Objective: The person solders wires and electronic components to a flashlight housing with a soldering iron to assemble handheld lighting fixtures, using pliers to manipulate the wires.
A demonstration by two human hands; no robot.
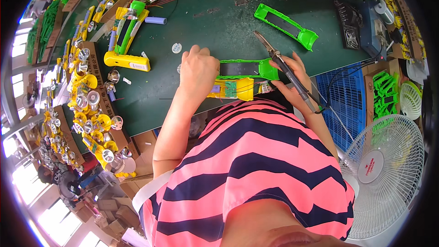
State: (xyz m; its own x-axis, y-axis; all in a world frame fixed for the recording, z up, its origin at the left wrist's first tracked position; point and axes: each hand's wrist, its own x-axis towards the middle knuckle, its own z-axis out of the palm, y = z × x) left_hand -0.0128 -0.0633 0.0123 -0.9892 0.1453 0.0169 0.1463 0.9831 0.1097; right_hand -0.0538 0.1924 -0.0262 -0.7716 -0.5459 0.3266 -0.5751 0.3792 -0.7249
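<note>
My left hand (197,69) rests knuckles-up on the left end of a yellow and green torch body (241,88) lying open at the near edge of the dark green table (215,23), and holds it down. A small green circuit board (230,88) shows inside the yellow shell. The green cover half with a dark panel (244,68) lies right behind it. My right hand (292,80) grips a soldering iron (283,66) by its dark handle. The metal tip points up and to the left, clear of the torch.
Another green cover (286,25) lies at the back right, an assembled yellow torch (125,41) at the left. Many yellow torch parts and reflectors (89,110) line the left bench edge. A blue crate (347,100) and a white fan (382,164) stand at my right.
</note>
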